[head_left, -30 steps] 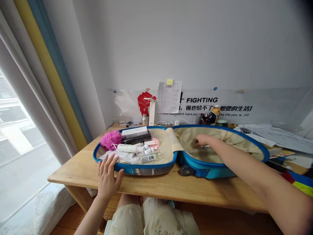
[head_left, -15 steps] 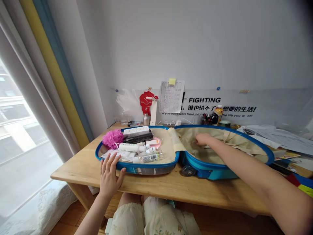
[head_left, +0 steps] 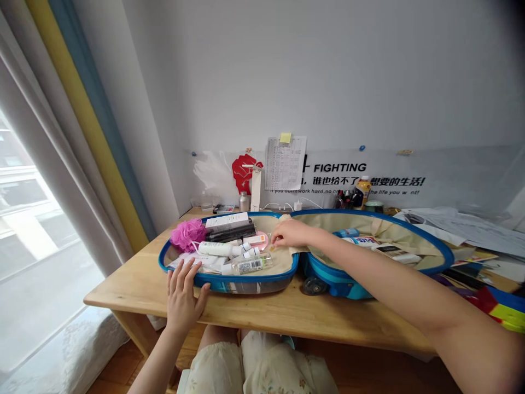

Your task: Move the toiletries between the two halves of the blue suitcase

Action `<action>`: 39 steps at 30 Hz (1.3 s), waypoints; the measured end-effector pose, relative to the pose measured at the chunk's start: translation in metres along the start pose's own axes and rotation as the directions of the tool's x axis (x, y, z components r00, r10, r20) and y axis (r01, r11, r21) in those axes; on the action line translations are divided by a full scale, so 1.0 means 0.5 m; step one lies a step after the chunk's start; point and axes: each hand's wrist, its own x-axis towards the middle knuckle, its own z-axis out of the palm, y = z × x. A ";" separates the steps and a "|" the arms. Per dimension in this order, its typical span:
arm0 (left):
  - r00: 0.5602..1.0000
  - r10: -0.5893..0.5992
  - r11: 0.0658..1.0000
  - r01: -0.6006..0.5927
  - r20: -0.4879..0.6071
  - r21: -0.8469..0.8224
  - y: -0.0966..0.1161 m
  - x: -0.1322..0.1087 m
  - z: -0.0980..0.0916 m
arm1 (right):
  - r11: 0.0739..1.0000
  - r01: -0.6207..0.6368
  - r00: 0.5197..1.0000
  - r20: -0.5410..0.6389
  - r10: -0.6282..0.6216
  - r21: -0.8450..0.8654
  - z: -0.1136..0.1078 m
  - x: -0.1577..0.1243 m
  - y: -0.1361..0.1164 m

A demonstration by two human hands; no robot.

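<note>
Blue-rimmed open suitcase [head_left: 241, 280] lies at your twelve o'clock on the wooden surface [head_left: 254, 312]. Your right hand [head_left: 292, 233] has crossed to the left shell, curled just above the clear bottle [head_left: 248, 265]; whether it grips anything, you cannot tell. Your open left hand [head_left: 183, 298] rests on the near rim, while packets and tubes [head_left: 377, 245] now lie in the right shell.

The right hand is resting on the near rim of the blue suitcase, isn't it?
No, that is the left hand, not the right: the head view shows it resting on the near rim of the blue suitcase. The right hand is reaching across above the suitcase's packed half.
</note>
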 end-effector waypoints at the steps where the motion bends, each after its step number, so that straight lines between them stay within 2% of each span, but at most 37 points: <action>1: 1.000 -0.004 1.000 0.004 0.005 -0.002 -0.001 -0.001 0.000 | 1.000 0.005 1.000 0.006 -0.005 -0.013 0.010 0.008 -0.008; 5: 1.000 -0.016 1.000 0.016 0.015 0.001 -0.002 -0.003 0.002 | 0.999 -0.007 1.000 0.002 0.007 -0.041 0.023 0.022 -0.012; 7: 1.000 -0.017 1.000 0.017 0.015 0.002 -0.003 -0.004 0.002 | 0.998 -0.055 0.998 -0.029 0.054 -0.044 0.006 0.016 0.011; 9: 0.999 -0.027 1.000 0.027 0.021 -0.002 -0.003 -0.005 0.002 | 0.987 -0.153 0.985 -0.087 0.148 -0.054 -0.022 0.002 0.056; 12: 0.998 -0.048 0.999 0.048 0.029 -0.012 -0.003 -0.006 0.003 | 0.926 -0.365 0.925 -0.147 0.349 -0.096 -0.063 -0.039 0.153; 14: 0.998 -0.050 0.999 0.050 0.026 -0.018 -0.003 -0.006 0.004 | 0.859 -0.491 0.871 -0.113 0.478 -0.147 -0.075 -0.077 0.219; 17: 0.999 -0.034 0.999 0.035 0.019 -0.016 -0.003 -0.005 0.003 | 0.769 -0.591 0.793 -0.004 0.609 -0.243 -0.060 -0.132 0.296; 20: 1.000 -0.016 1.000 0.016 0.015 -0.003 -0.003 -0.004 0.002 | 0.738 -0.599 0.758 0.077 0.648 -0.311 -0.023 -0.165 0.338; 24: 1.000 -0.011 1.000 0.011 0.011 0.013 -0.003 -0.004 0.001 | 0.755 -0.564 0.764 0.136 0.631 -0.335 0.024 -0.163 0.360; 28: 0.999 -0.026 1.000 0.026 0.019 0.016 -0.001 -0.004 0.001 | 0.768 -0.544 0.772 0.156 0.616 -0.339 0.052 -0.141 0.370; 39: 1.000 -0.006 1.000 0.006 0.017 0.012 -0.001 -0.003 0.000 | 0.740 -0.588 0.774 0.039 0.632 -0.327 0.089 -0.122 0.358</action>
